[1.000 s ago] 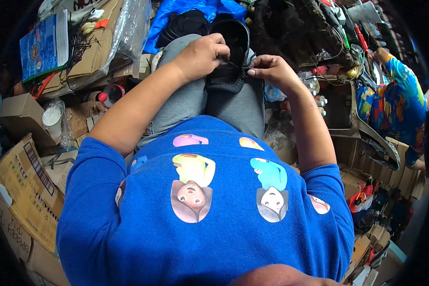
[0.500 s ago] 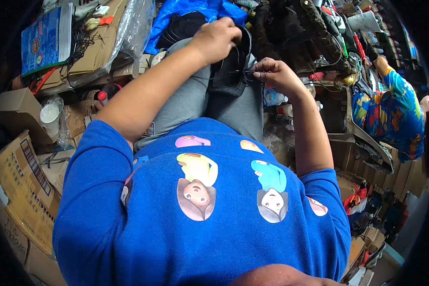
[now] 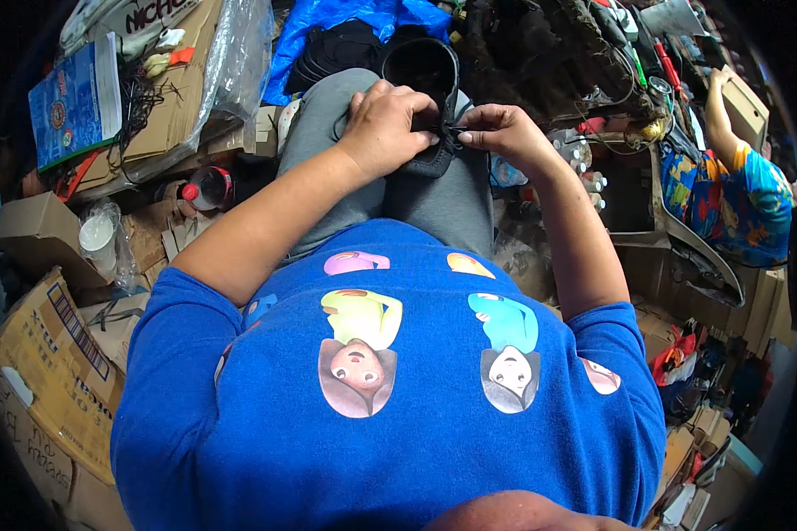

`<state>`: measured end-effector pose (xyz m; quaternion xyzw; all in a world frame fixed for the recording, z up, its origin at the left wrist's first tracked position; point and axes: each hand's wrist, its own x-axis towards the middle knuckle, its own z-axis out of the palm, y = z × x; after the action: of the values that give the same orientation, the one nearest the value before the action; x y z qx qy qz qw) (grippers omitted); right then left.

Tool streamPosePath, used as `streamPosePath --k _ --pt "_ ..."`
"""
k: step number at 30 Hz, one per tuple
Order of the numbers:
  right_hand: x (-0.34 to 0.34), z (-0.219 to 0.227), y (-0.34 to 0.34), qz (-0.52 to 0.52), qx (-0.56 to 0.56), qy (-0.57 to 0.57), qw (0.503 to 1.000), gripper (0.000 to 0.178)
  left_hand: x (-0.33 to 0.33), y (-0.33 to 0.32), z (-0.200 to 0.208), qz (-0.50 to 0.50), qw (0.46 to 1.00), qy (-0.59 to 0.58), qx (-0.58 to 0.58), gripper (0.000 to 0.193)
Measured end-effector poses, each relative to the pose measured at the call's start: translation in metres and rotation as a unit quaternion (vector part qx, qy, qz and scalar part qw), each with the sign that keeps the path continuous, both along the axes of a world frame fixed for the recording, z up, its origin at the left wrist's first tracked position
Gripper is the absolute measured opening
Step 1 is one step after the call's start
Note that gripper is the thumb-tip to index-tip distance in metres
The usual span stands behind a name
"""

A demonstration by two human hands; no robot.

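Note:
A black shoe-like piece point(image 3: 432, 164) with a rounded, open collar rests on my lap, between my grey-trousered thighs. From its left side, my left hand point(image 3: 388, 126) reaches over with curled fingers, thumb and fingertips pressed together at its edge. On the opposite side my right hand point(image 3: 502, 135) pinches at the same edge, thumb against forefinger. Between the two sets of fingertips some thin dark strands show, too small to make out clearly. The fingers partly cover the inside of the piece.
Left are a blue book point(image 3: 75, 102) on cardboard, a red-capped bottle point(image 3: 208, 188), a white cup point(image 3: 99, 237) and cardboard boxes point(image 3: 53, 345). Tools and bottles crowd the right. There a person in a colourful shirt point(image 3: 757, 199) has a hand on a cardboard box point(image 3: 740, 108).
My left hand has come down from above the black piece to its edge, near my right hand. The person at the right has raised an arm, and a cardboard box now shows there.

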<state>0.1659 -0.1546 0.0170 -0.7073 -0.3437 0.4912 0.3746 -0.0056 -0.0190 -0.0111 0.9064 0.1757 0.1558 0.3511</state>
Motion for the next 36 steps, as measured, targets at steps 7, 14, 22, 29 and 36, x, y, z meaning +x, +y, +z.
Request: streamPosePath --k 7,14,22,29,36 --pt "-0.007 -0.007 0.004 -0.017 0.033 -0.052 0.998 0.017 0.004 -0.007 0.004 -0.015 0.999 -0.021 0.048 0.026" --pt "0.009 -0.01 0.015 0.044 0.002 -0.014 0.999 0.015 0.009 0.013 0.012 -0.082 0.987 0.047 0.132 0.015" --pt "0.025 -0.01 -0.011 -0.001 0.057 0.085 0.995 0.019 -0.012 0.007 0.014 -0.073 0.99 0.053 0.105 0.018" --pt "0.009 -0.02 -0.018 0.002 0.022 -0.037 0.999 0.012 0.004 0.003 0.012 -0.076 0.993 0.083 0.047 0.019" --pt "0.014 -0.002 -0.05 0.038 0.029 0.122 0.991 0.012 0.002 0.013 0.006 -0.102 0.988 0.104 0.052 0.021"
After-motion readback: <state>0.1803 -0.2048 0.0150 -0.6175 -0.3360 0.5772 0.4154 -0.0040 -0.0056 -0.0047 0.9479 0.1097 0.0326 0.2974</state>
